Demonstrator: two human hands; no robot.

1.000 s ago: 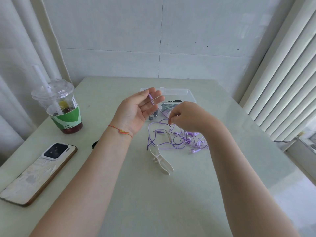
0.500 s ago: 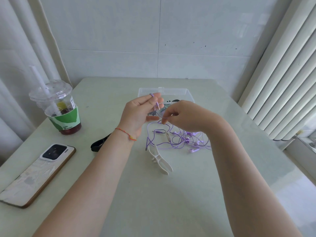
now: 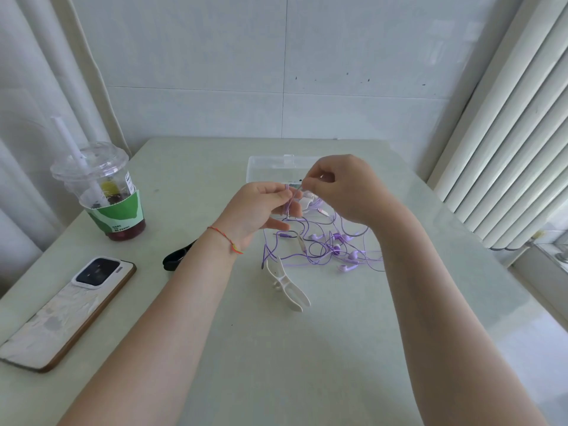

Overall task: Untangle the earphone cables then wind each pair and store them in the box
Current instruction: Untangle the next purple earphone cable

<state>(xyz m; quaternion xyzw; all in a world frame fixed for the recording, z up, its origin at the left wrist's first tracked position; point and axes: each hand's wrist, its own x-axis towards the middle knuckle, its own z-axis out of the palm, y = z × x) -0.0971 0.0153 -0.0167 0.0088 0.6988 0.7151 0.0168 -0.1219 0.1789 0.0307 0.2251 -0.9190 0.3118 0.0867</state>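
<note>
Head view, centre of frame: left hand raised above the pale green table, fingers curled and pinching a strand of the thin purple earphone cables. Just right of it, right hand raised a little higher, thumb and forefinger pinched on the same strand, apparently near a small plug, though too small to be sure. Rest of the cables hanging from the hands to a loose tangle on the table below and to the right, several purple earbuds among the loops. Clear plastic rectangular box behind the hands, upper centre, partly hidden by them. White plastic clip-shaped piece lying at the tangle's lower left edge. Thin red string bracelet on the left wrist. Left of frame: clear plastic drink cup with green sleeve and white straw; below it, smartphone in pale marbled case lying face down. Small black strap-like object beside the left forearm.
</note>
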